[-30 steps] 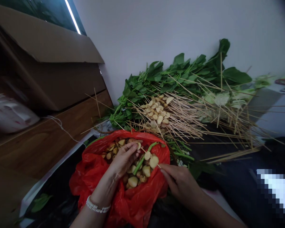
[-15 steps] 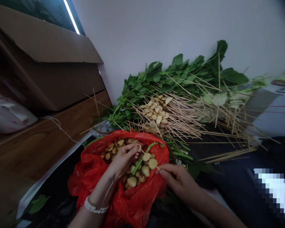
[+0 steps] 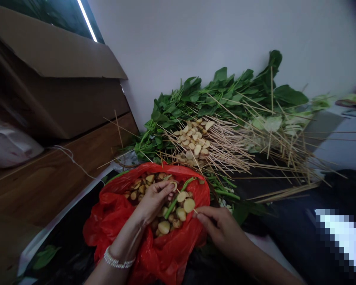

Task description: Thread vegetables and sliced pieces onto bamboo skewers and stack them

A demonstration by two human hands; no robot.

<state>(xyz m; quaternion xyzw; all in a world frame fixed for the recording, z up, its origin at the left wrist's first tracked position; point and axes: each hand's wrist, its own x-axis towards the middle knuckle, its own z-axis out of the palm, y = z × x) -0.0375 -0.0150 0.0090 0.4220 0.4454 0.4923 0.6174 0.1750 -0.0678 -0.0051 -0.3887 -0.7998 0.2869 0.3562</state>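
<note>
My left hand reaches into a red plastic bag, its fingertips pinching a pale round slice of potato or similar root. A thin bamboo skewer runs from there toward my right hand, whose fingers pinch its end at the bag's edge. Two pale chunks and a green stem piece lie at or on the skewer; I cannot tell which are threaded. More pale chunks fill the bag beneath both hands.
Behind the bag lie loose bamboo skewers, a heap of cut pale pieces and leafy green stems against a white wall. A cardboard box and wooden surface stand left. Black sheeting lies below.
My right hand has moved left toward the bag, bringing the skewer end closer to my left hand. The view has drifted slightly.
</note>
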